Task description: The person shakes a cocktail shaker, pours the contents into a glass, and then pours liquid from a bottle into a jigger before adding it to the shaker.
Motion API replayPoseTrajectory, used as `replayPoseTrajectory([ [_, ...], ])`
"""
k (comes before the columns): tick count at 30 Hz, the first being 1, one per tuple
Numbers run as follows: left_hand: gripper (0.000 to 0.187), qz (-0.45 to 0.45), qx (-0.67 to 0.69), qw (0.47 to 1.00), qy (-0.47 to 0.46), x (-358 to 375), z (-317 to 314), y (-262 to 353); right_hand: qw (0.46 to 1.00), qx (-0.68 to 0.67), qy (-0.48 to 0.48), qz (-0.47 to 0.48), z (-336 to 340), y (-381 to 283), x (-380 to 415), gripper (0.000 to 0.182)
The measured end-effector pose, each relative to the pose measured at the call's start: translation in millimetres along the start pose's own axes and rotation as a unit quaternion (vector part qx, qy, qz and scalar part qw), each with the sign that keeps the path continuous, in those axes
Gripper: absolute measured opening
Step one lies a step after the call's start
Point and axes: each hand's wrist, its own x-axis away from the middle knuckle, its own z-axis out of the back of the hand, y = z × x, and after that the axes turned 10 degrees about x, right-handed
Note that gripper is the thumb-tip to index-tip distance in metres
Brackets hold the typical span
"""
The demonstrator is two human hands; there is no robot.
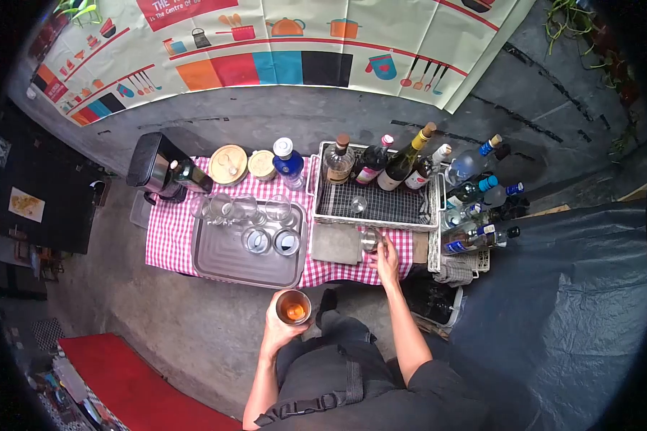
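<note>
My left hand [277, 335] is wrapped round a cup [294, 307] with amber liquid in it, held in front of the table near my body. At the table, my right hand [387, 263] has its fingers closed on a small, shiny cup [370, 240], which looks like glass or metal. That cup is at the right edge of a folded grey cloth [336, 244]. To the left, a grey tray [248, 269] bears two upright tumblers [256, 241] and several stemmed glasses [244, 208] along its back.
Behind the cloth, a white wicker basket [376, 223] holds several bottles and a small glass [358, 205]. More bottles [474, 190] crowd the right side. A blue bottle [287, 167], lidded jars [228, 164] and a black coffee machine [151, 165] stand at the back left.
</note>
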Motion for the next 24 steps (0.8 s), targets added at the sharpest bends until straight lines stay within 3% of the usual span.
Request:
replayPoseTrajectory([
  [4,0.074,-0.002,-0.009,1.0,-0.007,-4.5,-8.2,0.2,0.994,-0.082,-0.038,-0.066,8.8,2.5,-3.6,0.053],
  [8,0.073,-0.018,-0.01,1.0,-0.007,-8.1,-16.8,0.6,0.998,-0.059,-0.003,0.016,9.8,0.6,2.2,0.06],
  [10,0.072,-0.03,-0.009,1.0,-0.002,-9.6,-21.0,4.6,0.997,-0.075,-0.009,0.012,14.8,3.3,5.3,0.06],
  [12,0.071,-0.035,-0.014,0.999,-0.003,-9.3,-23.3,9.2,0.991,0.131,0.004,0.033,22.6,4.9,11.4,0.057],
  [13,0.072,-0.027,-0.005,1.0,-0.008,-8.9,-22.5,6.2,0.973,0.179,0.071,0.128,20.2,0.4,21.6,0.056],
  [14,0.072,-0.028,-0.006,1.0,-0.004,-8.6,-22.0,4.2,0.973,0.178,0.067,0.13,19.5,-5.1,30.3,0.056],
  [16,0.074,-0.035,-0.002,0.999,-0.013,-7.6,-22.7,3.9,0.985,0.106,-0.095,0.101,21.5,-50.7,64.0,0.061],
  [18,0.077,-0.033,-0.009,0.999,-0.013,-6.2,-23.6,4.9,0.953,-0.015,-0.278,0.123,17.9,-87.8,98.2,0.076],
  [19,0.079,-0.027,-0.007,0.999,-0.024,-5.8,-25.1,8.2,0.929,0.015,-0.323,0.18,16.9,-109.3,112.8,0.084],
  [22,0.082,-0.034,-0.029,0.997,-0.056,-6.5,-20.8,-4.7,0.865,0.117,-0.377,0.309,5.7,-164.1,143.8,0.104],
  [24,0.072,-0.115,-0.04,0.99,-0.064,-6.1,-23.7,-3.4,0.864,0.129,-0.367,0.321,-9.6,-162.5,150.0,0.1],
])
